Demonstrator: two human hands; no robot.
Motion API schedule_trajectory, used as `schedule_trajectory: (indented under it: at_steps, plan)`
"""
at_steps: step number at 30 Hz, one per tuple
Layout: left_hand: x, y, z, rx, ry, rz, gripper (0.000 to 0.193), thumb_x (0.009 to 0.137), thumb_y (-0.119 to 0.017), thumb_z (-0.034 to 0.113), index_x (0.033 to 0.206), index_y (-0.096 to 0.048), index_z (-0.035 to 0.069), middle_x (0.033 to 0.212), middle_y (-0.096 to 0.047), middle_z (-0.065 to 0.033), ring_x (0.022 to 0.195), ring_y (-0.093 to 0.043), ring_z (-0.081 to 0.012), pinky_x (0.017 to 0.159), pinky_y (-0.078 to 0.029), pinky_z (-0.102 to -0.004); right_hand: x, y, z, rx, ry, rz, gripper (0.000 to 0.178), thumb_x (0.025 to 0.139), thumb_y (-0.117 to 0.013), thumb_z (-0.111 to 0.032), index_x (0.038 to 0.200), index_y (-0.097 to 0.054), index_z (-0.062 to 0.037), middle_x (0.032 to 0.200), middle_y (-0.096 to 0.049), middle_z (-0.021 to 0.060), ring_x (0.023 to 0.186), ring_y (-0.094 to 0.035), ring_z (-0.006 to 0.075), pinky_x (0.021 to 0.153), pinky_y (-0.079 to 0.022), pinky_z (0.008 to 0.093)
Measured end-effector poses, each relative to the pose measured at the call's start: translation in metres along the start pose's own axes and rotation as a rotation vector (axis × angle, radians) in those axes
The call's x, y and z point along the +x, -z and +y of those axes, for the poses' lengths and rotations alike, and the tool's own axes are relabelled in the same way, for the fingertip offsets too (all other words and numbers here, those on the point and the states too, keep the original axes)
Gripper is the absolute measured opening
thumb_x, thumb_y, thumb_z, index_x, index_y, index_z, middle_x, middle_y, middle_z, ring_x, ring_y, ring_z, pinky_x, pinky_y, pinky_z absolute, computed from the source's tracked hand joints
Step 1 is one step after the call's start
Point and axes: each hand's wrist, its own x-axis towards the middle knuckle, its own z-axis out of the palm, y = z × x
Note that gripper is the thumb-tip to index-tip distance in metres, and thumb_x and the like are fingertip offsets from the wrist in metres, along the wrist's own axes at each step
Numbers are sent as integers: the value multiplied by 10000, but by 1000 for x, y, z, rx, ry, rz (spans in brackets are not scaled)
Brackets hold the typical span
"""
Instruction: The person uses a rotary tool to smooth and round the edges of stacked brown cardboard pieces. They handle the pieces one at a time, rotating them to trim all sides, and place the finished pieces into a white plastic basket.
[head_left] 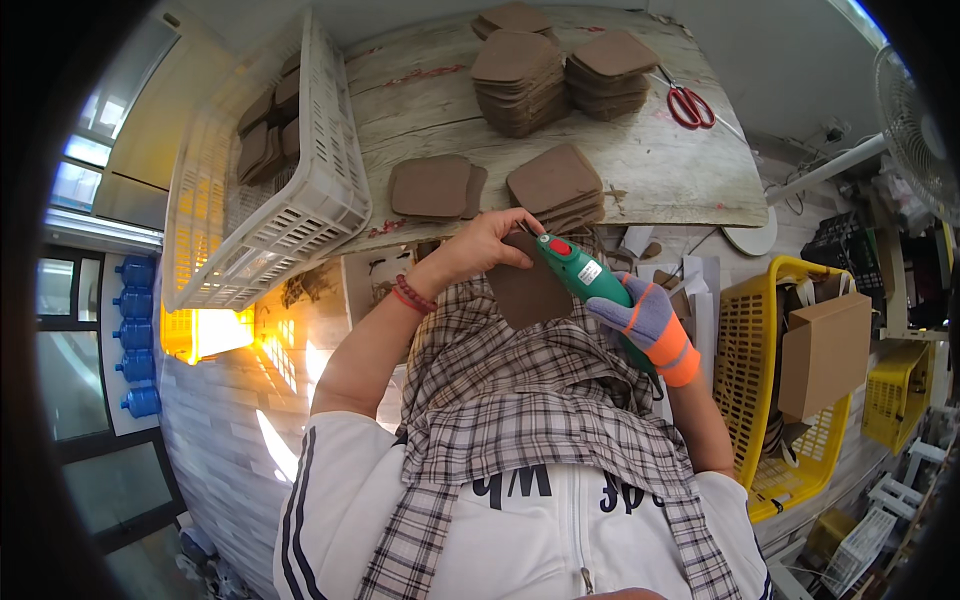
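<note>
My left hand (482,245), bare with red bands at the wrist, pinches the upper edge of a brown flat rounded piece (530,290) over my lap. In a grey and orange glove, my right hand (648,320) is wrapped round a green handheld electric tool (578,268) with a red switch. The tool's tip reaches the piece's upper edge by my left fingertips; whether they touch I cannot tell. Just beyond, at the table's near edge, lie a low stack of brown pieces (432,187) and a slightly taller stack (556,185).
Taller brown stacks (518,80) and red-handled scissors (690,107) are on the worn table (420,110). A white plastic crate (330,160) holding brown pieces stands left. To the right is a yellow basket (745,370) with a cardboard box (825,350); a fan (912,125) stands beyond.
</note>
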Motion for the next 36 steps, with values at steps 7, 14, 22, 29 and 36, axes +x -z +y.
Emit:
schedule_trajectory:
  at_steps: [7,14,22,29,36]
  plan:
    - [-27,91,-5,-266,-217,673,328,837,-582,-21,1158,-523,11,1016,-612,-71,904,-583,-131,803,-478,-251,5,6,30,-70,124,191,369,802,-715,-257,1027,-601,12,711,-604,14,582,-532,59,523,-422,208]
    - [-7,122,-39,1120,-280,1146,418,818,-617,40,1220,-503,36,1160,-511,-127,1110,-466,-300,952,-382,-430,-6,17,48,-31,7,251,341,796,-720,-265,963,-607,10,701,-609,20,599,-534,59,531,-423,216]
    - [63,21,-26,1257,-417,739,499,800,-662,277,1216,-526,38,1338,-412,-155,1311,-276,-335,1053,-246,-476,-6,18,71,-20,30,323,337,788,-729,-269,933,-593,3,692,-604,25,598,-532,62,530,-424,219]
    - [77,9,-24,1064,-340,758,493,733,-725,251,1108,-538,-8,1238,-477,-162,1265,-329,-339,1017,-270,-484,-4,22,80,-26,31,374,358,777,-736,-297,927,-602,0,659,-599,25,565,-533,60,504,-421,225]
    - [66,4,1,521,-180,678,297,743,-715,102,907,-479,30,1016,-549,-87,1033,-496,-268,875,-408,-396,-3,20,63,-1,11,381,351,777,-733,-296,922,-605,-4,647,-598,24,533,-534,64,482,-421,227]
